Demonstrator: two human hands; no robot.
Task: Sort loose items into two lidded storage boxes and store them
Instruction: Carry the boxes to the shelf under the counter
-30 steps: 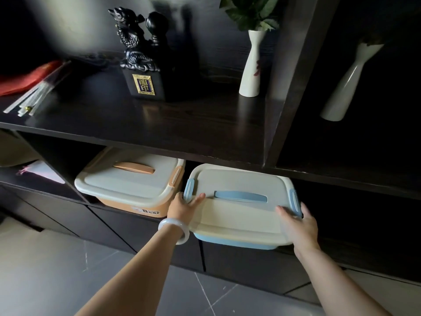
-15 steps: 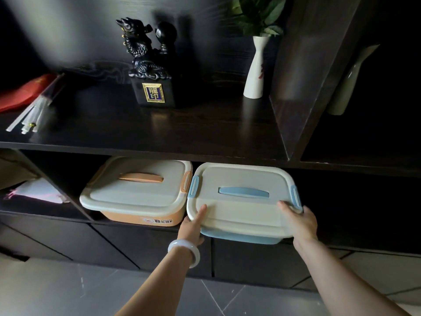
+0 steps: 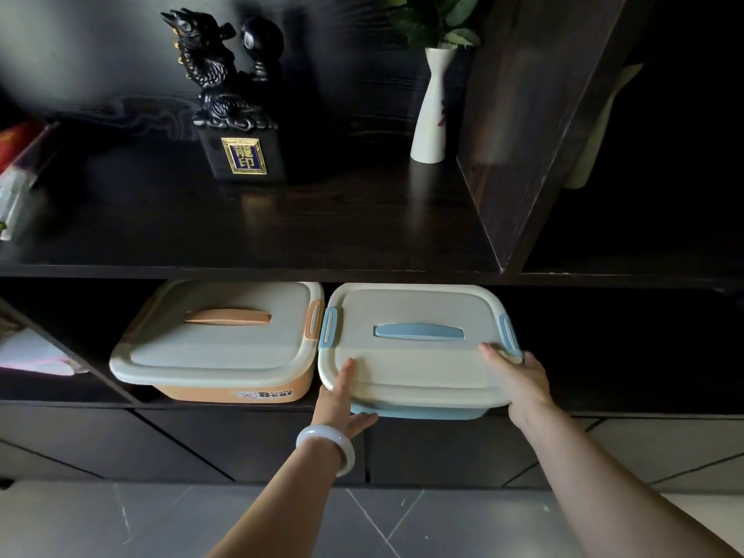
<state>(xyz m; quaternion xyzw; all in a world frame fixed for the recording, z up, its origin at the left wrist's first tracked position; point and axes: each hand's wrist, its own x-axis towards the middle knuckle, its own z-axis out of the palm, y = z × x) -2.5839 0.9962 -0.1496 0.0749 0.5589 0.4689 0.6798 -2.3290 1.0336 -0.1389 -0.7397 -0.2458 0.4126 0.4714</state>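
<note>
A person's two hands hold the blue storage box [image 3: 414, 356] at its near corners in the lower bay of a dark shelf unit [image 3: 282, 227]. The lid is on, with its pale blue handle at the centre. The left hand [image 3: 338, 400], a pale bangle [image 3: 328, 445] on its wrist, pinches the 7 o'clock corner, with one straight finger on the lid and the thumb under the rim against the blue base. The right hand [image 3: 519, 380] grips the 4 o'clock corner, its thumb flat on the lid and its fingers wrapped round the edge beside the blue side latch. The box lies at 12 o'clock from both wrists, its far edge tucked beneath the upper shelf board and its near edge at the front lip of the bay.

At 9 o'clock from it, just beside it, sits the orange storage box [image 3: 217, 340], also lidded; whether the two side latches touch cannot be told. White papers [image 3: 32, 356] lie further out at 9 o'clock, beyond a slanted divider.

On the board overhead stand a black dragon seal [image 3: 225, 94] at 11 o'clock and a white vase [image 3: 430, 110] with green leaves at 12 o'clock. An upright panel [image 3: 523, 134] at 1 o'clock half hides a second pale vase [image 3: 596, 134]. Blurred red and white items [image 3: 16, 163] lie at the far left. Grey floor tiles [image 3: 120, 521] fill the foreground.
</note>
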